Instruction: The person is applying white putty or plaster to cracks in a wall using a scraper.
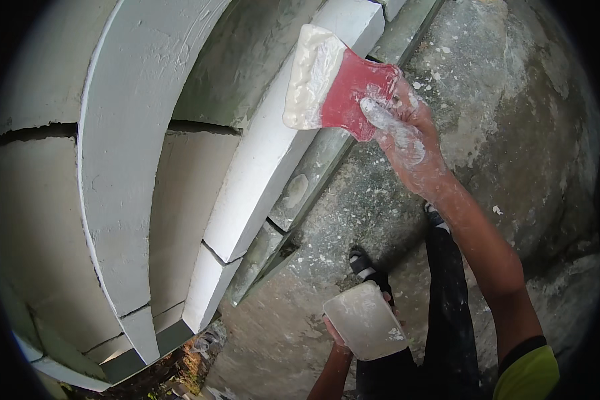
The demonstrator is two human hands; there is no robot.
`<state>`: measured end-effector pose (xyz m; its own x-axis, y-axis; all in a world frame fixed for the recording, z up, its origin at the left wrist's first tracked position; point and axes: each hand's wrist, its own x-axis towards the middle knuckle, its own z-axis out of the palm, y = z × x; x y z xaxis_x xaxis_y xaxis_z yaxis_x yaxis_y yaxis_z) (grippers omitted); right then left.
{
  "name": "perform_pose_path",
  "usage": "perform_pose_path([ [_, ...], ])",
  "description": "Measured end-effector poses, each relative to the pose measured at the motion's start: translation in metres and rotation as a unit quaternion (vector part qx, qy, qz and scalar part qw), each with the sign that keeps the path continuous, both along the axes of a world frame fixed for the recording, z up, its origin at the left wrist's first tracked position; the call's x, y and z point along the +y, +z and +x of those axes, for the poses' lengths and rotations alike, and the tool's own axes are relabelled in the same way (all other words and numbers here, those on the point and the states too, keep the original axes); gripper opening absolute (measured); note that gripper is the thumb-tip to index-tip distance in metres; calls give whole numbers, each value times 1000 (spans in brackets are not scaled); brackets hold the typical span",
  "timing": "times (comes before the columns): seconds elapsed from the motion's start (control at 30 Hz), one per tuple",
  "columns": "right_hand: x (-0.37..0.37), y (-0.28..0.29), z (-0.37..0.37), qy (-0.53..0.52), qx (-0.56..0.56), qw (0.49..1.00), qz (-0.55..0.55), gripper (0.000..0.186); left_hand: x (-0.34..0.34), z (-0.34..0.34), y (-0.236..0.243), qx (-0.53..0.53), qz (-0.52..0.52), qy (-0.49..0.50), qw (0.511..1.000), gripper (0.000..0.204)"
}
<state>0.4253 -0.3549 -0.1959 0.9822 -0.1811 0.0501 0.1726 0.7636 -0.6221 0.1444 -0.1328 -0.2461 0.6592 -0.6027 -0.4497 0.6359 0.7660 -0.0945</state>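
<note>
My right hand [403, 143], smeared with white paste, grips a red putty knife [353, 87] by thumb and fingers. Its blade end carries a thick layer of creamy white putty [307, 80]. The knife is raised in front of a white edge beam [260, 173]; I cannot tell whether it touches it. Low in the view my left hand [337, 337] holds a pale rectangular plate [365, 320], partly smeared with white, which hides most of the fingers.
A grey curved rib [120, 200] and recessed panels [33, 220] with dark cracks fill the left. A grey ledge [300, 187] runs along the beam. My legs and feet are on rough, speckled concrete [500, 133]. Debris [193, 360] lies below.
</note>
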Motion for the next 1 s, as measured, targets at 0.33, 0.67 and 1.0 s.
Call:
perform_pose_path([
  [0.33,146,54,105,-367,-16,773,-517,45,75,-29,6,58,-18,22,998,114],
  [0.67,27,-5,140,-572,-50,660,-484,30,84,-13,5,93,-90,19,991,99],
  [1.0,120,23,109,-406,-101,782,-462,56,68,1,2,80,-65,-4,995,101],
])
